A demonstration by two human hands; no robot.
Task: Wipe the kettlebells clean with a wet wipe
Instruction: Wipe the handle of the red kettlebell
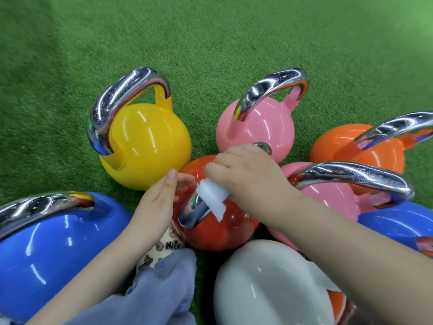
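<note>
Chrome handle [194,211] of the red kettlebell [218,228] — centre of the cluster on green turf [210,31] — is being wiped. Right hand [246,177] pinches the folded wet wipe [214,197] against it; left hand [154,202], fingers straight, steadies the bell's side. Best wrap the wipe round the bar — underside too.
</note>
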